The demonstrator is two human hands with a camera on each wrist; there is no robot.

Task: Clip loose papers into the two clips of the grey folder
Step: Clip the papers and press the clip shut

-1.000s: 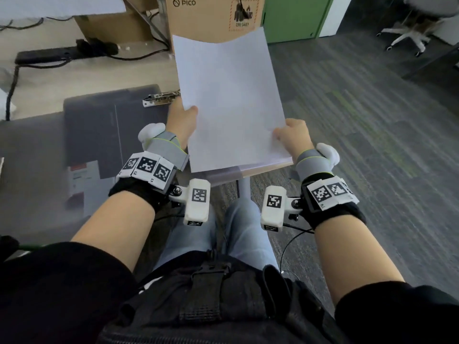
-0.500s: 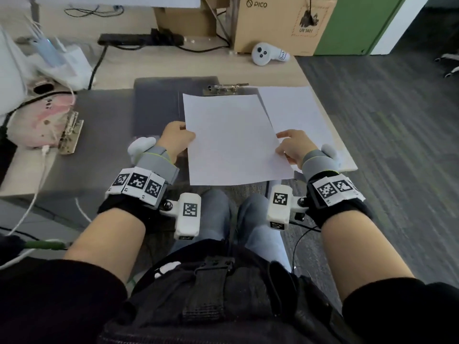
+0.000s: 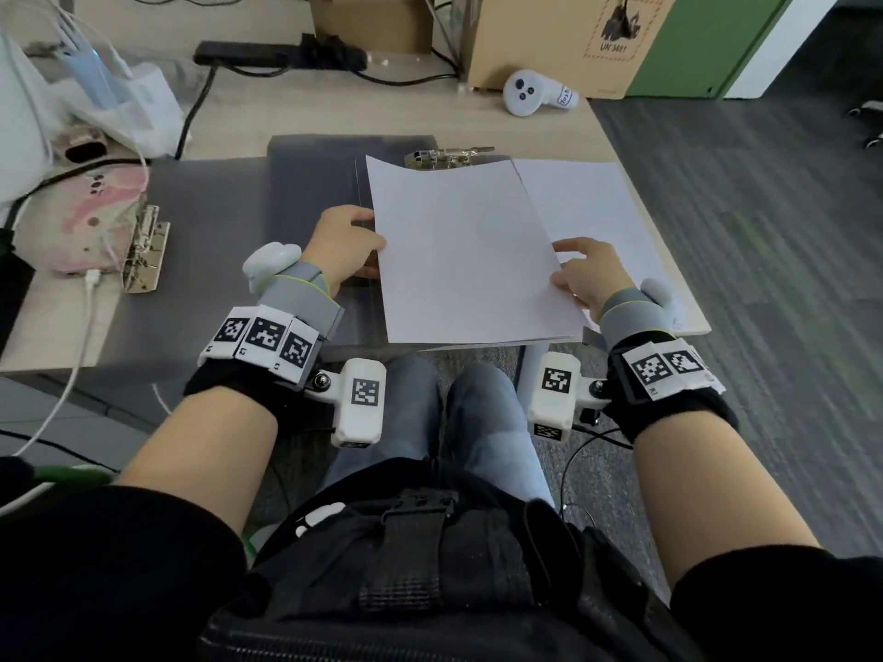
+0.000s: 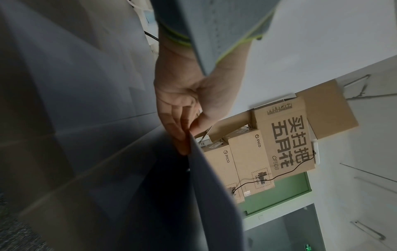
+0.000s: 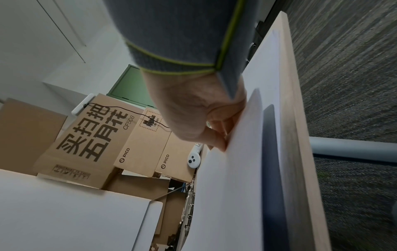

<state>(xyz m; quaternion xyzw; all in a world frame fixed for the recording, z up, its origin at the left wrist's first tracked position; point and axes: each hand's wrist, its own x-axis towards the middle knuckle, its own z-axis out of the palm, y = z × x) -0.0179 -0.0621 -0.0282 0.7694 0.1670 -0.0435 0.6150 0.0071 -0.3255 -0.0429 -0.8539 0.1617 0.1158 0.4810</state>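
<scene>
The grey folder (image 3: pixel 306 183) lies open on the table, one metal clip (image 3: pixel 446 157) at its far edge and a second clip (image 3: pixel 145 250) far to the left. Between my hands is a thin stack of white papers (image 3: pixel 458 250), nearly flat just above the folder's right half. My left hand (image 3: pixel 370 236) pinches the stack's left edge, which the left wrist view shows between the thumb and fingers (image 4: pixel 180 132). My right hand (image 3: pixel 566 265) pinches the right edge (image 5: pixel 219 141). Another white sheet (image 3: pixel 583 217) lies on the table under the stack's right side.
A white controller (image 3: pixel 530 93) and cardboard boxes (image 3: pixel 549 35) stand at the back of the table. A power strip (image 3: pixel 267 52) and a plastic bag (image 3: pixel 124 107) are at the back left. A pink-white object (image 3: pixel 81 222) with a cable sits left. The table's edge (image 3: pixel 669 260) runs close by my right hand.
The papers were held upright in the air, then came down flat over the folder with both hands still on them. The head view swung down and left over the table.
</scene>
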